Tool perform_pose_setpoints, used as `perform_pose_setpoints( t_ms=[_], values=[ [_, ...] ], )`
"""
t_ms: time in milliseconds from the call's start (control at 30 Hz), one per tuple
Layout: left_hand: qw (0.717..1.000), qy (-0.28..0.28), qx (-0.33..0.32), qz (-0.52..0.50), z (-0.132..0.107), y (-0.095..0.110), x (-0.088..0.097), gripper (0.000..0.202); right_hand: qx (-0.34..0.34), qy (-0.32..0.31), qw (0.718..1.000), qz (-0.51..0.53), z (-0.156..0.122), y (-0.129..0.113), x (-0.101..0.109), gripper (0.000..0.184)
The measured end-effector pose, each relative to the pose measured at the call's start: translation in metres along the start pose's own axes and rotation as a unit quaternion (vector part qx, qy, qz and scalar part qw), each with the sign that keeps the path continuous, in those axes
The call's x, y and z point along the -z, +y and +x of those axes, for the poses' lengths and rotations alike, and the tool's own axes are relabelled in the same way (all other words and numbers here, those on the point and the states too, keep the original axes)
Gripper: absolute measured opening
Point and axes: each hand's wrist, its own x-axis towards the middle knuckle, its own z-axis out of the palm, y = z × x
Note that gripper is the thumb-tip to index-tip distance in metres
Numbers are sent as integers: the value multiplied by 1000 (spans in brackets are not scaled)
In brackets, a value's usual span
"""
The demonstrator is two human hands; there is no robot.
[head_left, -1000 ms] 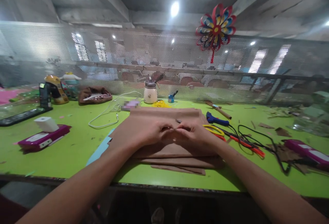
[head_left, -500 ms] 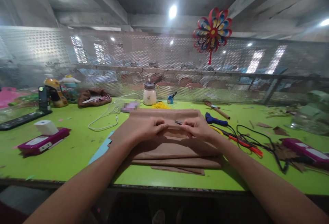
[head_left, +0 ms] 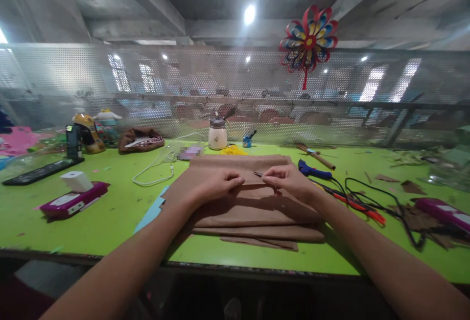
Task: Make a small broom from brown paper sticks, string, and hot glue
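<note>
A stack of brown kraft paper sheets [head_left: 253, 210] with folded edges lies in front of me on the green table. My left hand [head_left: 223, 184] is closed, thumb and fingers pinched at the fold that crosses the upper part of the top sheet. Opposite it, my right hand [head_left: 284, 180] is closed around a small pointed metal tool [head_left: 258, 174]. The tool's dark tip sticks out leftward over the paper; its grip is hidden in the fingers, so its exact kind cannot be made out. Light blue paper [head_left: 150, 212] shows under the stack's left edge.
A blue glue gun [head_left: 315, 170], black cable and red-orange handled tool [head_left: 367, 210] lie to the right. Leftward are a magenta power strip [head_left: 75, 201] with a white charger and a white cable [head_left: 152, 183]. A jar [head_left: 218, 135] and yellow shreds [head_left: 234, 150] stand behind.
The gap under the raised paper fold has narrowed, and the fold lies flatter. My hands are slightly farther apart. The whole view has shifted a little.
</note>
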Motion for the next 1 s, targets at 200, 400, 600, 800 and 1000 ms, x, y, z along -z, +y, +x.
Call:
perform_pose_setpoints(
  t_ms=[200,400,600,800,1000],
  values=[
    [994,42,-62,77,-1,8,-5,38,11,41,998,54,3,7,-3,32],
    [986,3,-107,125,3,-5,-8,34,9,5,1000,16,3,9,-4,31],
    [963,38,-146,225,2,-2,-18,31,47,35,998,-12,4,9,-8,26],
    [958,48,-137,249,4,-3,-24,34,29,-3,999,-16,3,8,-8,26],
    [984,34,-83,153,3,-6,-20,38,46,-15,999,22,2,7,-2,31]
  ],
)
